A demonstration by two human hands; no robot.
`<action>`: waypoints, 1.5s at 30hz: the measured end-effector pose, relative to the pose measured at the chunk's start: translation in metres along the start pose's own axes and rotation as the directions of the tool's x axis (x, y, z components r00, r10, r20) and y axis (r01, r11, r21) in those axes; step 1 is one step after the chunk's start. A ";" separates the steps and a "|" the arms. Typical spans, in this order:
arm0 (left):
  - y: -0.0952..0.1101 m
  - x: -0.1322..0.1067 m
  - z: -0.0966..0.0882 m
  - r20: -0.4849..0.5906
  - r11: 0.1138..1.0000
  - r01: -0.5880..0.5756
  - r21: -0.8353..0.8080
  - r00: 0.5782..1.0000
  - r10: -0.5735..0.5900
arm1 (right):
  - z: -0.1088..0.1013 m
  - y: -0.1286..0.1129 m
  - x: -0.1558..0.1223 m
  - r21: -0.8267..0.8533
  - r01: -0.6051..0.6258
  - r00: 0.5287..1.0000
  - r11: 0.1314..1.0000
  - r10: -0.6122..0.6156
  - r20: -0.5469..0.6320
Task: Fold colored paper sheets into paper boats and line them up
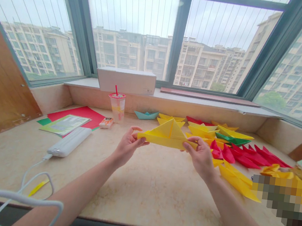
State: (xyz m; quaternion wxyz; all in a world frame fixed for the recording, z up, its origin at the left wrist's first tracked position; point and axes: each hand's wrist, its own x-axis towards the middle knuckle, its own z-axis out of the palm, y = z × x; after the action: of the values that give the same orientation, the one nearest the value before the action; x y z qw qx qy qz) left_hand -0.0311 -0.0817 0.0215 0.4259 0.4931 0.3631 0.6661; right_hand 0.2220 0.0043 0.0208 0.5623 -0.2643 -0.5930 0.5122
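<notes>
The yellow folded paper (169, 130), a peaked triangle above a long flat band, is held by both ends, to the right of the plastic cup (117, 110) and nearer the person than it. Handling it well is, I judge, a matter of even tension: both ends level, the pull gentle and equal, so the band does not buckle and the layers at the peak do not slip apart. Pinching right at the folded corners should guard the creases better than squeezing the middle, and a light thumb would avoid denting the thin sheet. The left hand (129, 145), nearer the cup, has a narrow grip on one end, thumb on the near face and index finger curled above; the right hand (202, 158), farther right of the cup, pinches the other end much the same way. Both forearms reach in from the near edge of the counter (145, 197) and slant toward each other, and the paper appears raised clear of the surface. Well to the right of the cup lies a red folded piece (245, 157), close enough to the right hand that a wide sweep could disturb it.
</notes>
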 end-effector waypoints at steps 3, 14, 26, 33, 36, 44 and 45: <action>0.000 0.001 -0.002 -0.035 1.000 -0.006 0.020 0.999 0.007 | -0.001 0.001 0.000 0.008 0.024 1.000 1.000 -0.024 -0.013; 0.005 -0.001 0.002 -0.076 0.994 -0.005 0.108 0.997 0.013 | -0.008 0.004 0.004 -0.065 0.025 0.999 0.998 -0.028 -0.036; 0.004 0.003 -0.001 -0.121 0.980 -0.013 0.197 0.992 0.038 | -0.009 0.006 0.004 -0.031 0.132 0.983 0.991 -0.135 -0.128; 0.004 0.007 -0.007 -0.155 0.984 0.067 0.167 0.987 -0.041 | -0.011 0.007 -0.001 -0.163 0.261 0.965 0.951 -0.255 0.057; 0.005 0.009 -0.008 -0.205 0.987 0.091 0.134 0.977 -0.062 | -0.009 0.006 -0.004 -0.206 0.240 0.967 0.949 -0.215 0.133; 0.003 0.016 -0.013 -0.207 0.973 0.168 0.160 0.969 -0.133 | -0.009 0.002 0.006 -0.148 0.152 0.973 0.977 -0.122 0.195; 0.002 0.015 -0.012 -0.196 0.969 0.182 0.164 0.969 -0.149 | -0.010 0.002 0.007 -0.144 0.164 0.975 0.976 -0.138 0.176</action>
State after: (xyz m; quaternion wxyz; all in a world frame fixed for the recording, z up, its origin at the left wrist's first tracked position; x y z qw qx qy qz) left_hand -0.0452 -0.0690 0.0259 0.3988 0.4347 0.4995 0.6344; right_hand 0.2295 0.0144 0.0205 0.5261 -0.2189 -0.6945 0.4394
